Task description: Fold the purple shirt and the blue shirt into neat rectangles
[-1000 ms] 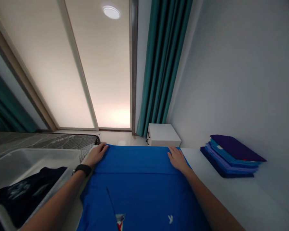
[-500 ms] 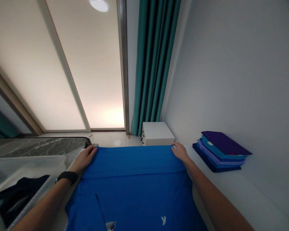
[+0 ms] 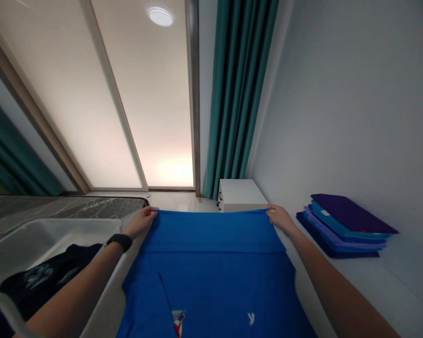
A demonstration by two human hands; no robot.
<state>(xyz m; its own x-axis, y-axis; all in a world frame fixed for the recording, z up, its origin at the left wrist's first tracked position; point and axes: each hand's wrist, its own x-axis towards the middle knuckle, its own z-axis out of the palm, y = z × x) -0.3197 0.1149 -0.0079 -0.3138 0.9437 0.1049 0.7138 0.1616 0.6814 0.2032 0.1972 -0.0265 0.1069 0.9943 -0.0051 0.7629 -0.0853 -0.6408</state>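
A blue shirt [image 3: 215, 277] lies spread out in front of me, with a small white mark and a red-and-white logo near the bottom of the view. A crease or seam runs across it below its far edge. My left hand [image 3: 141, 221], with a black band on the wrist, pinches the far left corner. At the far right corner, my right hand [image 3: 280, 218] pinches the cloth too. The far edge is stretched nearly straight between both hands. A thin dark line slants across the shirt beside the logo.
On the right, a stack of folded clothes [image 3: 345, 230] in purple and blues sits by the wall. A clear plastic bin [image 3: 102, 226] stands on the left with a dark garment [image 3: 49, 272] inside. A white cabinet [image 3: 242, 191] is beyond the shirt, near a teal curtain [image 3: 241, 94].
The view has shifted, so the surroundings appear farther right. Both hands keep hold of the shirt's far corners, and the far edge looks slightly raised and more taut.
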